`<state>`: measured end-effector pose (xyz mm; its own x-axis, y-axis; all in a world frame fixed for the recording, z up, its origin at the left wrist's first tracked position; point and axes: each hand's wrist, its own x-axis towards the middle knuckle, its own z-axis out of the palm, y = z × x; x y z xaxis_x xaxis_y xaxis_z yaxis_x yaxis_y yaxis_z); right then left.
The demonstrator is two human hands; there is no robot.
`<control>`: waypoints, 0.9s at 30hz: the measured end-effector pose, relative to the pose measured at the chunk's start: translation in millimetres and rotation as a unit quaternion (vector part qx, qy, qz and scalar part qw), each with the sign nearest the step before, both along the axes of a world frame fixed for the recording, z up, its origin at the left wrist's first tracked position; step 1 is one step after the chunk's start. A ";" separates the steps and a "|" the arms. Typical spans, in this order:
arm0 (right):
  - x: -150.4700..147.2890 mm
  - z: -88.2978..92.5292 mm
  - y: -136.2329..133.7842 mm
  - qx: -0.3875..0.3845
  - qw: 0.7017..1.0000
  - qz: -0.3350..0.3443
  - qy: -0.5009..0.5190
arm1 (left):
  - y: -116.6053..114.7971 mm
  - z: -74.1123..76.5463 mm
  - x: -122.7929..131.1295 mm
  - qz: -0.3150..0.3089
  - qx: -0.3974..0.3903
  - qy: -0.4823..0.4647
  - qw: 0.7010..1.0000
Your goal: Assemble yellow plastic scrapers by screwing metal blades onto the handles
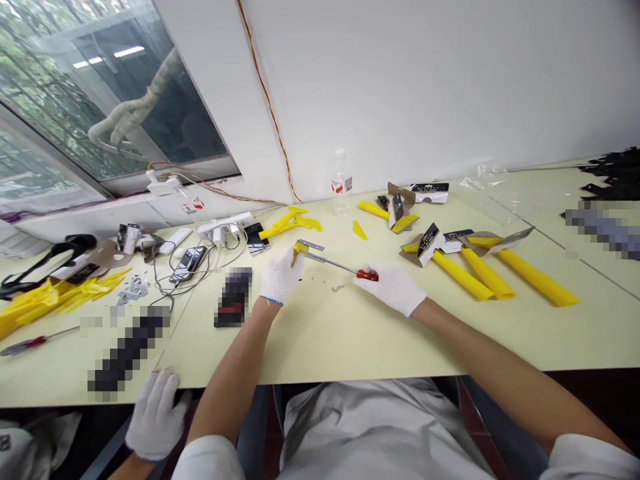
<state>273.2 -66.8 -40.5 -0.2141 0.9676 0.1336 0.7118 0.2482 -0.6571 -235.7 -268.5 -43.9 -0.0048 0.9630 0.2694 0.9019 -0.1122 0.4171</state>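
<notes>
My left hand (283, 273), in a white glove, is closed round a yellow tool part (300, 248) with a grey metal plate at its end. From the right, my gloved right hand (390, 287) grips the red handle of a screwdriver (367, 274). The screwdriver's shaft points left to the metal plate; whether its tip touches a screw is too small to tell. Below the shaft, a few tiny metal pieces (338, 289) lie on the table.
Several yellow-handled tools (537, 277) lie at right. A bottle (341, 183) stands by the wall. Cables, phones and yellow parts (60, 293) are at left, with another screwdriver (37, 341). Another person's gloved hand (157, 413) is at the table's front edge (225, 385).
</notes>
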 end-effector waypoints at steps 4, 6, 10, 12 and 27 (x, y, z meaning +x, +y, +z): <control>0.4 -1.2 -0.9 0.062 0.996 -0.006 -0.067 | 0.9 -8.6 -8.0 0.018 0.010 0.019 1.000; 0.4 -0.4 -1.5 0.061 0.994 -0.001 -0.086 | 6.7 -4.9 -0.8 -0.015 -0.015 0.016 1.000; -0.2 2.4 -1.8 0.020 0.997 0.036 -0.071 | 2.8 -18.6 -8.9 0.020 0.033 0.039 0.998; 0.0 3.5 -1.9 -0.020 0.997 0.065 -0.036 | -2.9 -34.9 -20.8 0.107 0.121 0.080 0.984; 1.1 -0.7 1.4 0.000 1.000 0.017 0.002 | 13.5 -4.6 -2.4 -0.015 -0.069 -0.050 0.996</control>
<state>274.2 -65.5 -41.2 -0.2469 0.9597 0.1340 0.6998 0.2723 -0.6604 -238.1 -255.0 -48.5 0.0056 0.9911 0.1332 0.8525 -0.0743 0.5174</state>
